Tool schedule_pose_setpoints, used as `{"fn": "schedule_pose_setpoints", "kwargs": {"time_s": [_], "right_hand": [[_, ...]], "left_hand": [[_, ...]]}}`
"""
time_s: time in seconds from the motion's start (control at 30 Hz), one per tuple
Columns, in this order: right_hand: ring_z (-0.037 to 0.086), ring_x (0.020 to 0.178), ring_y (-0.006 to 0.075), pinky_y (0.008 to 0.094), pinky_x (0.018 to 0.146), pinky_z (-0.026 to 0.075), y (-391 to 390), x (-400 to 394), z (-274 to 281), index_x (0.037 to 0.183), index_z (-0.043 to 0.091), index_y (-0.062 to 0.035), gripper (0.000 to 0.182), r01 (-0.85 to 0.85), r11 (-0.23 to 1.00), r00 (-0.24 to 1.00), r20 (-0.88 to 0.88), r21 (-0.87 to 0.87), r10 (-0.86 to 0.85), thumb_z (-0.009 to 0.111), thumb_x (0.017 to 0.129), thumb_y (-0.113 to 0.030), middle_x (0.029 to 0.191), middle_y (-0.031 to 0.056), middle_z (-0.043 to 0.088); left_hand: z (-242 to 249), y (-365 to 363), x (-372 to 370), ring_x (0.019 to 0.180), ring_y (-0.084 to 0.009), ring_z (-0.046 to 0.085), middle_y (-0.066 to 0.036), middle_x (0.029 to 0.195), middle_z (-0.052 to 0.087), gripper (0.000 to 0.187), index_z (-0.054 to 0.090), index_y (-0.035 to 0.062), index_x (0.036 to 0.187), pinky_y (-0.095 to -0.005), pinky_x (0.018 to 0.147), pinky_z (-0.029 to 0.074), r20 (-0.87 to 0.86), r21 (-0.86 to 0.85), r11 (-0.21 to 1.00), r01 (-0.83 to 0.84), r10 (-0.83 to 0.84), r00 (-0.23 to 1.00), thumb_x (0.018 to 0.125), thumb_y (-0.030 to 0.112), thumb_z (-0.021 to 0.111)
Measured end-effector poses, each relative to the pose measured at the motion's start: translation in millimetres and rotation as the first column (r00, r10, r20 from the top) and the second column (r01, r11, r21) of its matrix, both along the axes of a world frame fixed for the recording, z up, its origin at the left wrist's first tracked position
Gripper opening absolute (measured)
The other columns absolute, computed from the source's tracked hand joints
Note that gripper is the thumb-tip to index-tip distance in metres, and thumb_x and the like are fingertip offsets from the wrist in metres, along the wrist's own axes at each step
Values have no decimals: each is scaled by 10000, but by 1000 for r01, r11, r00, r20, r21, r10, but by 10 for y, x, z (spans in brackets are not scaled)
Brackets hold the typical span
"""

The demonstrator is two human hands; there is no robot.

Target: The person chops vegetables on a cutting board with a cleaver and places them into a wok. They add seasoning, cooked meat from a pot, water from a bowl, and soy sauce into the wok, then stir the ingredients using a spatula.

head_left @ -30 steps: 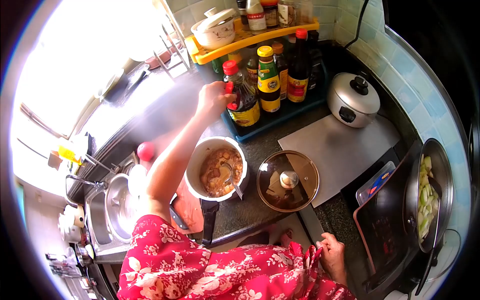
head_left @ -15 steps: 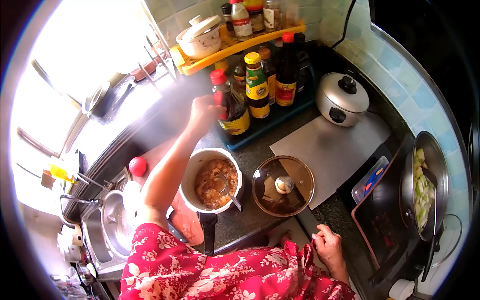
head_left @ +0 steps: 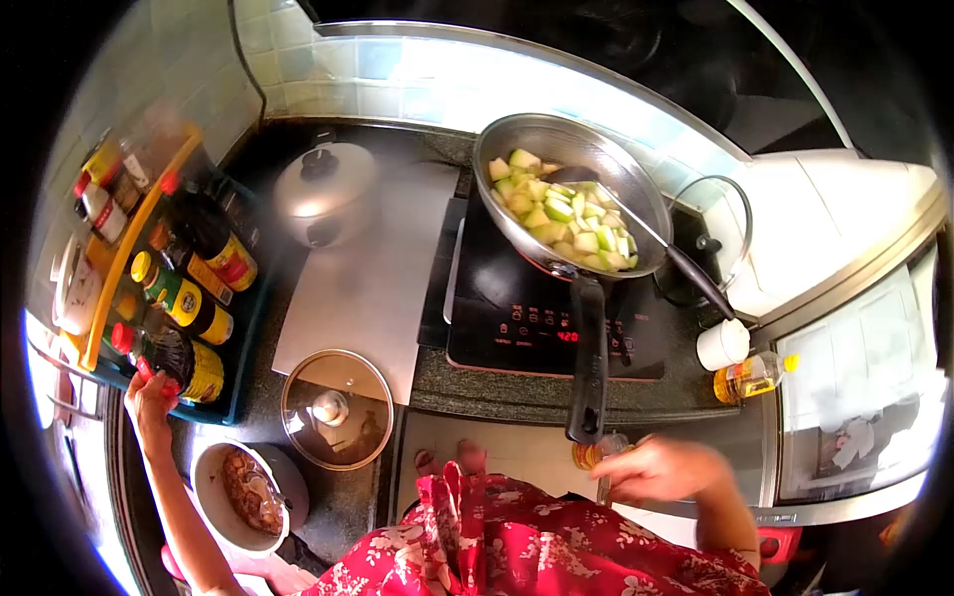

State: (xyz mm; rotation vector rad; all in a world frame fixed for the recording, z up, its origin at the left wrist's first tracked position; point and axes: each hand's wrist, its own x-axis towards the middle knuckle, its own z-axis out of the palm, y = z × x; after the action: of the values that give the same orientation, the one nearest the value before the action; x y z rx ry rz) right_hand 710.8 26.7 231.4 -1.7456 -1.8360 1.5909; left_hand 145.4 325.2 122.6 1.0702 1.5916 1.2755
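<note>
At the left, my left hand (head_left: 151, 405) is closed round the red handle of a big soy sauce bottle (head_left: 189, 363) with a red cap and yellow label, which stands in a teal tray (head_left: 238, 382). My right hand (head_left: 661, 469), slightly blurred, is over the counter's front edge with its fingers stretched leftward and nothing visible in them. Above it is the black handle of a frying pan (head_left: 586, 358), apart from the fingers. The pan holds chopped pale-green vegetable pieces (head_left: 556, 214) and a spatula (head_left: 696, 278), and sits on a lit induction cooker (head_left: 497, 323).
A pot (head_left: 204, 497) of brown stew with a ladle stands below the bottles. Beside it lies a glass lid (head_left: 338, 409). A lidded silver pot (head_left: 323, 194) is at the back. An oil bottle (head_left: 750, 377) and a white container (head_left: 722, 344) stand at right.
The view has swung right, bringing the pan and cooker to the middle. My left hand stays on the soy sauce bottle. My right hand has reached forward and its fingers have straightened.
</note>
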Motion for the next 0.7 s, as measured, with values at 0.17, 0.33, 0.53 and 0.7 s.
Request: {"fn": "schedule_pose_setpoints", "kwargs": {"time_s": [0.17, 0.33, 0.53, 0.7], "right_hand": [[538, 593, 103, 232, 515, 442, 341, 511, 438, 1070, 538, 5, 308, 628, 361, 602, -136, 689, -787, 633, 781, -37, 720, 43, 564], [529, 1043, 333, 371, 894, 409, 837, 1432, 153, 1299, 412, -37, 618, 143, 718, 490, 581, 681, -649, 663, 740, -119, 1145, 202, 536], [548, 935, 178, 247, 869, 399, 913, 1320, 447, 1224, 507, 4, 554, 345, 712, 598, 441, 612, -669, 621, 684, 53, 1056, 130, 600], [543, 901, 139, 210, 836, 390, 1121, 1418, 375, 1218, 509, -19, 559, 315, 734, 750, 317, 601, -581, 613, 676, 70, 988, 119, 594]], "left_hand": [[-57, 61, 5, 528, -87, 535, -3, 644, 573, 58, 545, 108, 812, -204, 444, 429, 65, 16, 1000, 8, -9, 998, 827, 135, 594], [-73, 22, 26, 535, -93, 533, -8, 643, 567, 85, 541, 104, 810, -200, 443, 407, 59, 58, 998, -13, 9, 998, 830, 158, 604], [-52, -9, 69, 550, -102, 551, -5, 652, 571, 90, 534, 102, 812, -233, 478, 450, 109, 46, 998, -34, 29, 994, 830, 156, 604], [-40, -35, 60, 572, -114, 559, -11, 660, 568, 79, 532, 93, 820, -239, 489, 453, 185, 79, 997, 16, -30, 982, 845, 143, 589]]}}
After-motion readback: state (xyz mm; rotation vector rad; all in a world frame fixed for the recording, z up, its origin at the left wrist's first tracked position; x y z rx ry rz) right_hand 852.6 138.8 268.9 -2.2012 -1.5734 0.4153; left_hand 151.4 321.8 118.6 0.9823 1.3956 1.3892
